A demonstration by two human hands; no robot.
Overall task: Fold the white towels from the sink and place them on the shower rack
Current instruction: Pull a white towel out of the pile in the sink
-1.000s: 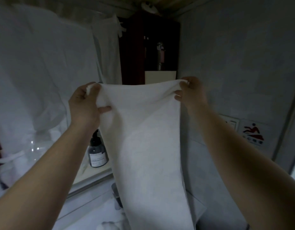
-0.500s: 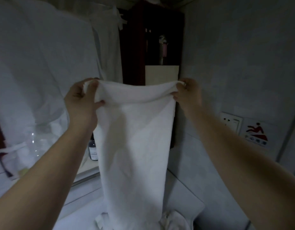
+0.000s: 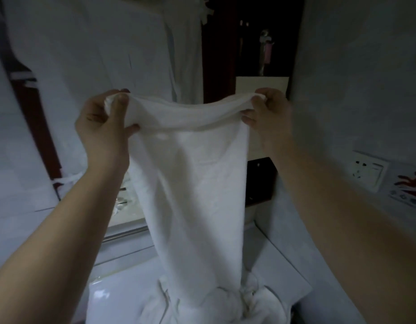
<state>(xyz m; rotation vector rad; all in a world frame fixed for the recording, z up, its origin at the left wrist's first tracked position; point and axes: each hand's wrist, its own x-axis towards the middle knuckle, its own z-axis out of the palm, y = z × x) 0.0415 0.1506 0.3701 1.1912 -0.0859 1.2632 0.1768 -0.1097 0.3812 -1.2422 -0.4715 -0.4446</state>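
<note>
Grey bathroom walls close in around me, a wall socket (image 3: 368, 170) off to my right. My left hand (image 3: 102, 127) and right hand (image 3: 269, 113) each pinch a top corner of one white towel (image 3: 193, 183), each grip closed tight on the cloth. It hangs stretched between them, its lower end reaching the heap of towels (image 3: 225, 305) in the sink (image 3: 113, 298) below.

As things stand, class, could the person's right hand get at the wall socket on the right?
Probably not yet. The right hand is pinching one top corner of the hanging white towel, and the left hand the other. The way to the wall socket looks free, but the corner must be released first.
</note>
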